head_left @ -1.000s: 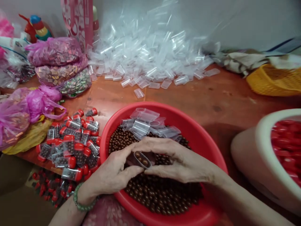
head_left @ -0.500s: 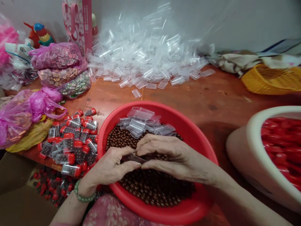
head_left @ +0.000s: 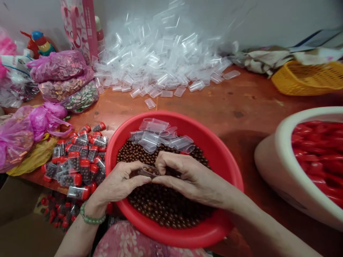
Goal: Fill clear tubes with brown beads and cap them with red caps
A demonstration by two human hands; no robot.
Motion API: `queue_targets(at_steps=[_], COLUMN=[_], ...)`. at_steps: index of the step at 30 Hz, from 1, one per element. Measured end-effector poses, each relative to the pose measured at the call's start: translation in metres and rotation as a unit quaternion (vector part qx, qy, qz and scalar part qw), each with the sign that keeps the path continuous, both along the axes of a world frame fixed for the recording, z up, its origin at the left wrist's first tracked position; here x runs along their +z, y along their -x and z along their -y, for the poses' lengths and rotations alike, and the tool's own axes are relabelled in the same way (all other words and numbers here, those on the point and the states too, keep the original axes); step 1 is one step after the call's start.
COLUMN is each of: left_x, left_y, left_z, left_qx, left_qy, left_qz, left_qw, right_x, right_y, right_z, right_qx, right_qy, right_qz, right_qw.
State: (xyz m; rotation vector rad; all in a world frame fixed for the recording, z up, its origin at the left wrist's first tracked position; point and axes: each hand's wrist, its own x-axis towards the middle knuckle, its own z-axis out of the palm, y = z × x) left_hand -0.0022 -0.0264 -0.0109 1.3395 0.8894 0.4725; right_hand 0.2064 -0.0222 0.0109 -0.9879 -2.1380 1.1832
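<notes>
A red basin [head_left: 225, 153] holds many brown beads [head_left: 171, 210], with several clear plastic cases [head_left: 150, 141] lying on top at its far side. Above the beads, my left hand [head_left: 123, 180] grips a clear case [head_left: 147, 171] between thumb and fingers; brown beads show at its opening. My right hand [head_left: 187, 176] meets it from the right, its thumb and curled fingers at the case's mouth. Whether those fingers pinch the case or a bead is hidden.
Red-capped filled bottles [head_left: 74, 161] lie left of the basin, below tied pink bags [head_left: 57, 66]. Empty clear cases [head_left: 163, 53] are heaped at the back. On the right stand a white tub [head_left: 270, 150] of red caps [head_left: 318, 157] and a yellow basket [head_left: 305, 80].
The view has shifted slightly, so most things sit further left and higher. My right fingers have curled and lifted, and more beads show at the case's opening.
</notes>
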Motion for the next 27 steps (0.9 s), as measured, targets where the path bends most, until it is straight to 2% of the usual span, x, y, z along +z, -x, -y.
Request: queue_targets(at_steps=[4,7,9,12,15,20,27], left_x=[0.0,0.007,0.015,0.026,0.029,0.02,0.011], left_y=[0.0,0.002,0.005,0.006,0.004,-0.002,-0.009], left_z=[0.002,0.008,0.012,0.015,0.013,0.007,0.008], left_qx=[0.047,0.104,0.123,0.118,0.101,0.058,0.077], left_qy=[0.02,0.027,-0.014,-0.095,-0.126,-0.102,0.004], left_qz=[0.033,0.084,0.106,0.078,0.051,0.057,0.13], left_qw=[0.998,0.991,0.987,0.985,0.986,0.991,0.988], right_x=[-0.004,-0.011,-0.017,-0.026,-0.034,-0.047,-0.063], right_y=[-0.016,-0.04,-0.057,-0.074,-0.071,-0.047,-0.048], right_z=[0.007,0.01,0.011,0.011,0.007,-0.002,-0.006], right_qx=[0.008,-0.044,-0.092,-0.136,-0.123,-0.073,-0.073], right_qy=[0.037,0.017,0.01,0.009,-0.034,-0.122,-0.157], right_qz=[0.053,0.143,0.195,0.243,0.279,0.379,0.333], right_qw=[0.998,0.989,0.976,0.96,0.952,0.914,0.927])
